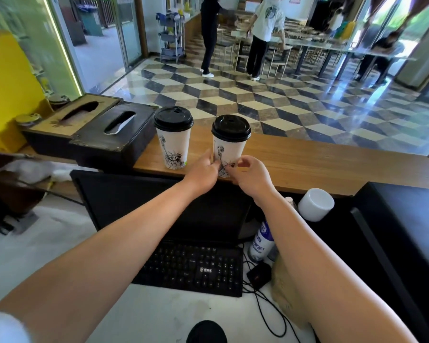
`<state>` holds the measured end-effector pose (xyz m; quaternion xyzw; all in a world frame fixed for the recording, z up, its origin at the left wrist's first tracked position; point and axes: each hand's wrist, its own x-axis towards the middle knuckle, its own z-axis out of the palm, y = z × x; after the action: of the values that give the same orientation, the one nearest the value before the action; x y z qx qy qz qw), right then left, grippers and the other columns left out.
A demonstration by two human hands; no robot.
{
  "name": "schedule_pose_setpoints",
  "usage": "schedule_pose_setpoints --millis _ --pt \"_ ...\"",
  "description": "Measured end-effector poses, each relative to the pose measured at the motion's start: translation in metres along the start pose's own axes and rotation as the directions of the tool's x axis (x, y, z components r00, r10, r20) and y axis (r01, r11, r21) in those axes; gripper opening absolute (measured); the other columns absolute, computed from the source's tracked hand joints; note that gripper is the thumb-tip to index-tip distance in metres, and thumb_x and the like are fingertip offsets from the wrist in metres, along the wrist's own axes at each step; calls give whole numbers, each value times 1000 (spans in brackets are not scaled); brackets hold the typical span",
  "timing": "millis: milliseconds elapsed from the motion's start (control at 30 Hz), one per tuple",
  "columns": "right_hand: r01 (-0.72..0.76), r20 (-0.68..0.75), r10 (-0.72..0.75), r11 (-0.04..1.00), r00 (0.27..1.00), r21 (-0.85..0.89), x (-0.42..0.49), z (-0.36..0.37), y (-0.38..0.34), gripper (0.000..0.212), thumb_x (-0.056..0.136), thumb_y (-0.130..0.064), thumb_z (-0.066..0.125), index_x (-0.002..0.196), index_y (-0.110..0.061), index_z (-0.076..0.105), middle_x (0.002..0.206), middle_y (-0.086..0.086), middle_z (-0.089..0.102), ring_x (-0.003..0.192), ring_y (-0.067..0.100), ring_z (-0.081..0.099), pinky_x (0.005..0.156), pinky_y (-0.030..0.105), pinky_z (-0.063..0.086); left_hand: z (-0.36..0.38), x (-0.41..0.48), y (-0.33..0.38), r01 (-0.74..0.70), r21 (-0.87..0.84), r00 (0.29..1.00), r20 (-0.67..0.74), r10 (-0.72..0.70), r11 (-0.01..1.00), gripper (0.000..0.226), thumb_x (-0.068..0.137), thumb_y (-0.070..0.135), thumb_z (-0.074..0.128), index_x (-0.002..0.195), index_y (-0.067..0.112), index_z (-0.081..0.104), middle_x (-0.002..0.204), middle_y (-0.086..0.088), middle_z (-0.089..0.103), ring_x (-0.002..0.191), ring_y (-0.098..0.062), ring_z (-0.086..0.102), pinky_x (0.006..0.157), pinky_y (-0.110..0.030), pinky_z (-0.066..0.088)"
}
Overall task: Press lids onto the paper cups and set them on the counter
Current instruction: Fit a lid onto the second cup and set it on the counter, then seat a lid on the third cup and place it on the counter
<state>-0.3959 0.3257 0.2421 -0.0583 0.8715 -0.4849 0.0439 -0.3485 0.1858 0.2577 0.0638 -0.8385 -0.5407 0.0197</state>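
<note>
Since both paper cups already wear black lids, the left cup stands untouched on the wooden counter, just right of a dark tissue box. The left hand, arm stretched forward, curls its fingers against the right cup low on its wall. Thin paper likely dents (so hold low, gently). The right hand mirrors it, fingers curled at the base; whether it truly grips I cannot tell.

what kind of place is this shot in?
Probably a café or canteen service counter: lidded paper cups stand on a wooden counter, a keyboard sits behind it, like a till station, and dining tables fill the checkered-floor room beyond.
</note>
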Motion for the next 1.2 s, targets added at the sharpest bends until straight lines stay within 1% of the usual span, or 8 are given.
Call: schedule_pose_setpoints --millis 200,267,400,500,833,1033,1133,1200 --pt "-51 -35 53 998 998 47 -18 -7 6 75 83 -42 78 146 -15 48 124 -5 61 111 22 66 97 44 57 -8 -22 4 56 59 998 -43 -53 997 50 105 25 38 153 13 31 154 -3 42 144 -23 37 117 -39 27" --pt "-56 -50 59 997 997 59 -29 -8 10 69 83 -41 76 143 -15 54 119 -6 63 110 21 66 96 44 58 -8 -34 1 25 47 998 -62 -22 999 39 104 24 40 143 17 41 132 6 53 121 -14 51 107 -36 33" --pt "-5 -45 7 999 999 36 -69 -11 17 40 87 -35 74 124 -19 67 105 -10 69 99 19 70 90 44 60 -5 -71 -13 -44 62 996 -69 48 997 53 102 26 49 152 20 33 151 1 45 136 -19 46 112 -39 38" --pt "26 -25 -27 1000 999 -6 -105 -12 24 27 90 -31 72 115 -22 71 99 -13 70 93 14 70 89 43 60 1 -102 -29 -101 107 995 -16 103 989 51 100 21 55 149 22 40 146 2 50 130 -15 49 100 -28 41" --pt "-84 215 135 970 967 -230 -221 18 93 29 92 -24 70 120 -16 70 108 -3 72 92 15 67 83 27 53 39 -186 -103 -41 212 974 228 -9 976 45 97 14 59 141 22 50 133 8 56 119 -10 53 96 -25 46" --pt "-129 347 241 941 906 -314 -264 45 134 58 86 -26 77 140 -19 56 130 1 58 104 17 60 87 28 48 59 -227 -155 38 268 921 364 -137 963 62 88 4 65 145 21 45 145 0 48 125 -16 50 101 -33 49" --pt "-39 431 217 922 876 -385 -279 60 144 79 81 -31 81 150 -21 44 146 5 45 131 26 46 108 39 44 66 -245 -179 89 275 908 373 -192 957 78 83 1 68 151 22 34 150 -1 41 134 -20 44 106 -33 44" --pt "31 470 193 903 861 -428 -286 71 147 79 82 -33 78 151 -27 40 148 3 39 130 30 40 108 42 42 73 -256 -193 139 249 904 363 -226 958 85 82 0 71 153 19 29 148 -1 41 135 -22 44 107 -32 42"
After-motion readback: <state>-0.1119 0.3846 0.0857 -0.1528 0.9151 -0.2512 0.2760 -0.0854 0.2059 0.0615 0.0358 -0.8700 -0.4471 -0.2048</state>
